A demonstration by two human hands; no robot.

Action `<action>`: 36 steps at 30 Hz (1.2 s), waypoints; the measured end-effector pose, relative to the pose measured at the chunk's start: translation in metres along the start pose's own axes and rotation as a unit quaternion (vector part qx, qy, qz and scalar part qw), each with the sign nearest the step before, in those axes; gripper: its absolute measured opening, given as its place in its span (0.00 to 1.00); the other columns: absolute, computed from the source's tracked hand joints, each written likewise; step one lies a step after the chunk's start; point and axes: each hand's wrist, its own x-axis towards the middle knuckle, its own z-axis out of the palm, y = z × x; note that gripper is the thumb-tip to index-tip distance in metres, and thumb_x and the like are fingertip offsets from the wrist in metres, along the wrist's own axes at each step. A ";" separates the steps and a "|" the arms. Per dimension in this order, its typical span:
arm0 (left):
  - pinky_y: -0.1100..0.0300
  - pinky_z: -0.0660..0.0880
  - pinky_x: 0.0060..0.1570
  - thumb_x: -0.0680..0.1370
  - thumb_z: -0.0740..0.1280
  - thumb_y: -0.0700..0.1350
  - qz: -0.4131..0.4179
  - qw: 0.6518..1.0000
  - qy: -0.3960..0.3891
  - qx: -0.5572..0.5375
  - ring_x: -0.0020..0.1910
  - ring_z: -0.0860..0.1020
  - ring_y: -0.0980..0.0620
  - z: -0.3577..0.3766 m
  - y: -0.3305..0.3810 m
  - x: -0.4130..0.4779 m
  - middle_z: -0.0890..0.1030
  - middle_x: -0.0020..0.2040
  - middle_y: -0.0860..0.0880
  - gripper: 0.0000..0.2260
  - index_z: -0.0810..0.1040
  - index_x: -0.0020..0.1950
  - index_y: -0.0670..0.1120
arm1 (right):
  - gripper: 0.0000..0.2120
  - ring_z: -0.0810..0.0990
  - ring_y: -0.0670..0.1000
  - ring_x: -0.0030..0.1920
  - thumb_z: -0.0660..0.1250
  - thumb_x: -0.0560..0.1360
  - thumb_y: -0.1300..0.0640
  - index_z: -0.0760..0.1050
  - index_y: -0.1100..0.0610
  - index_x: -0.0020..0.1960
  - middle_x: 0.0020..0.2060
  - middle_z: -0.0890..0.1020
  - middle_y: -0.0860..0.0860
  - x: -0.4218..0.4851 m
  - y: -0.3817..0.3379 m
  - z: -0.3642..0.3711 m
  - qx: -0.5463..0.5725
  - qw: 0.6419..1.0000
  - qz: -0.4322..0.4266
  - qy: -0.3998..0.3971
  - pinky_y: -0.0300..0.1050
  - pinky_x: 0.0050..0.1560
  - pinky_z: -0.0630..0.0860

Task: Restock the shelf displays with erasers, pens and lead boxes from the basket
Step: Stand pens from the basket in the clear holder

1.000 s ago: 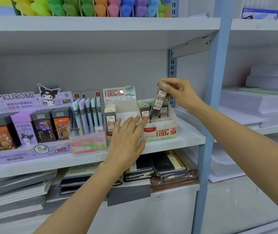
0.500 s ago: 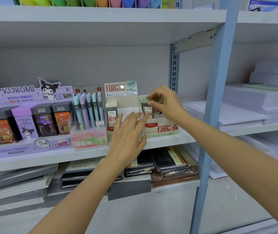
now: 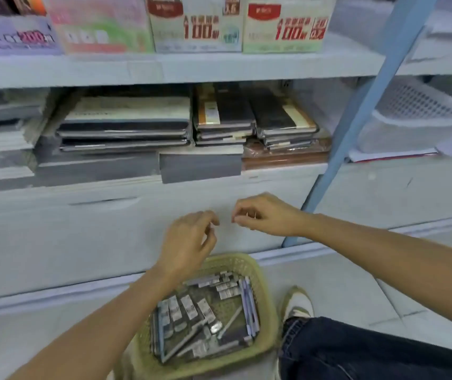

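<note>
A green woven basket stands on the floor below me, holding several lead boxes and pens. My left hand hangs just above the basket's far rim, fingers loosely curled and holding nothing. My right hand hovers a little higher and to the right, also loosely curled and empty. The two hands nearly meet in front of the white cabinet face. At the top edge sit the lead-box display cartons on the shelf.
Stacks of dark notebooks fill the shelf under the displays. A blue upright post runs down on the right. White mesh trays sit right of it. My shoe and jeans leg are beside the basket.
My right hand left the lead box in the display carton and both hands dropped from the shelf to above the basket. The view tilted down to the floor.
</note>
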 end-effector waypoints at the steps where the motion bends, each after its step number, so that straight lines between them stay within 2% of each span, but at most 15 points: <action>1: 0.52 0.76 0.42 0.77 0.66 0.42 -0.052 0.996 -0.065 -0.009 0.42 0.79 0.49 0.021 -0.012 -0.017 0.81 0.43 0.51 0.07 0.78 0.54 0.47 | 0.10 0.79 0.51 0.45 0.63 0.80 0.53 0.79 0.58 0.54 0.46 0.81 0.52 -0.003 0.018 0.030 -0.015 0.997 0.022 -0.076 0.51 0.50 0.75; 3: 0.54 0.76 0.44 0.79 0.64 0.46 -0.116 0.975 -0.188 -0.026 0.45 0.80 0.49 0.063 -0.034 -0.050 0.82 0.46 0.52 0.07 0.78 0.56 0.50 | 0.14 0.76 0.56 0.58 0.63 0.80 0.53 0.76 0.59 0.62 0.57 0.78 0.57 -0.014 0.049 0.084 -0.023 0.981 0.052 -0.187 0.48 0.61 0.69; 6: 0.62 0.71 0.43 0.79 0.63 0.48 -0.139 0.935 -0.320 -0.066 0.48 0.80 0.52 0.115 -0.050 -0.094 0.82 0.49 0.53 0.08 0.79 0.57 0.51 | 0.24 0.60 0.54 0.74 0.60 0.81 0.46 0.67 0.57 0.73 0.75 0.62 0.57 -0.034 0.088 0.153 -0.086 0.966 0.050 -0.238 0.42 0.70 0.52; 8: 0.62 0.72 0.45 0.80 0.63 0.48 -0.163 0.912 -0.364 -0.096 0.49 0.79 0.53 0.144 -0.053 -0.115 0.82 0.52 0.53 0.09 0.78 0.58 0.51 | 0.27 0.52 0.52 0.77 0.57 0.81 0.42 0.62 0.55 0.76 0.78 0.56 0.53 -0.050 0.104 0.187 -0.133 0.958 0.040 -0.251 0.46 0.75 0.44; 12: 0.58 0.73 0.50 0.80 0.64 0.47 -0.199 0.897 -0.380 -0.112 0.52 0.77 0.49 0.193 -0.045 -0.122 0.80 0.56 0.47 0.11 0.76 0.61 0.46 | 0.28 0.52 0.52 0.78 0.54 0.81 0.40 0.63 0.53 0.75 0.75 0.64 0.51 -0.075 0.114 0.223 -0.139 0.968 0.027 -0.205 0.53 0.75 0.31; 16: 0.54 0.72 0.48 0.78 0.67 0.45 -0.227 0.890 -0.387 -0.081 0.51 0.78 0.43 0.221 -0.036 -0.112 0.80 0.53 0.44 0.09 0.75 0.58 0.45 | 0.23 0.63 0.51 0.73 0.56 0.81 0.43 0.69 0.54 0.71 0.68 0.73 0.49 -0.075 0.116 0.224 -0.092 0.983 0.034 -0.153 0.55 0.77 0.40; 18: 0.54 0.72 0.46 0.78 0.66 0.42 -0.240 0.882 -0.397 -0.082 0.50 0.78 0.43 0.224 -0.039 -0.110 0.81 0.51 0.43 0.07 0.75 0.55 0.44 | 0.19 0.68 0.51 0.69 0.60 0.81 0.48 0.73 0.55 0.68 0.64 0.77 0.50 -0.071 0.113 0.220 -0.050 0.992 0.045 -0.110 0.55 0.76 0.49; 20: 0.57 0.70 0.41 0.79 0.65 0.41 -0.255 0.875 -0.399 -0.105 0.45 0.78 0.46 0.218 -0.050 -0.110 0.82 0.49 0.44 0.07 0.75 0.56 0.44 | 0.11 0.74 0.54 0.62 0.64 0.79 0.57 0.77 0.57 0.60 0.57 0.80 0.52 -0.066 0.107 0.214 -0.014 0.997 0.047 -0.055 0.54 0.68 0.63; 22: 0.58 0.69 0.37 0.80 0.63 0.41 -0.269 0.867 -0.403 -0.116 0.40 0.77 0.48 0.205 -0.063 -0.112 0.82 0.47 0.45 0.06 0.73 0.57 0.44 | 0.07 0.77 0.55 0.55 0.65 0.76 0.66 0.78 0.60 0.52 0.51 0.81 0.54 -0.062 0.101 0.212 -0.001 0.998 0.034 -0.060 0.51 0.57 0.72; 25: 0.56 0.71 0.33 0.82 0.59 0.42 -0.355 0.835 -0.377 -0.184 0.35 0.76 0.48 0.185 -0.082 -0.120 0.81 0.41 0.45 0.04 0.70 0.56 0.46 | 0.15 0.74 0.55 0.55 0.63 0.72 0.72 0.74 0.61 0.57 0.58 0.75 0.56 -0.054 0.088 0.221 -0.040 0.981 0.060 -0.182 0.51 0.52 0.73; 28: 0.58 0.65 0.32 0.82 0.58 0.44 -0.394 0.823 -0.343 -0.221 0.32 0.70 0.51 0.173 -0.090 -0.128 0.75 0.36 0.48 0.06 0.72 0.57 0.46 | 0.28 0.66 0.58 0.67 0.67 0.70 0.72 0.66 0.60 0.68 0.70 0.64 0.58 -0.044 0.080 0.237 -0.168 0.940 0.081 -0.287 0.51 0.56 0.74; 30: 0.57 0.65 0.34 0.83 0.58 0.45 -0.392 0.819 -0.340 -0.245 0.32 0.69 0.51 0.168 -0.090 -0.134 0.73 0.35 0.48 0.07 0.74 0.54 0.44 | 0.32 0.58 0.61 0.72 0.70 0.69 0.70 0.65 0.59 0.70 0.74 0.57 0.59 -0.038 0.080 0.244 -0.198 0.923 0.084 -0.320 0.49 0.52 0.76; 33: 0.57 0.65 0.34 0.83 0.58 0.46 -0.399 0.805 -0.320 -0.300 0.30 0.68 0.54 0.161 -0.089 -0.143 0.72 0.34 0.50 0.11 0.77 0.50 0.44 | 0.28 0.54 0.61 0.73 0.71 0.68 0.69 0.70 0.58 0.66 0.73 0.58 0.57 -0.036 0.084 0.252 -0.183 0.931 0.075 -0.307 0.44 0.44 0.75; 35: 0.57 0.66 0.33 0.83 0.57 0.46 -0.415 0.800 -0.292 -0.321 0.30 0.68 0.53 0.158 -0.090 -0.147 0.72 0.33 0.51 0.11 0.78 0.48 0.45 | 0.25 0.55 0.57 0.72 0.70 0.70 0.66 0.71 0.56 0.66 0.73 0.59 0.55 -0.036 0.085 0.258 -0.108 0.951 0.073 -0.280 0.47 0.58 0.76; 36: 0.56 0.66 0.34 0.83 0.57 0.45 -0.428 0.795 -0.274 -0.331 0.32 0.69 0.52 0.156 -0.091 -0.148 0.73 0.33 0.50 0.11 0.77 0.48 0.45 | 0.25 0.55 0.56 0.72 0.71 0.71 0.64 0.72 0.55 0.66 0.74 0.58 0.54 -0.036 0.084 0.258 -0.055 0.960 0.077 -0.265 0.48 0.66 0.70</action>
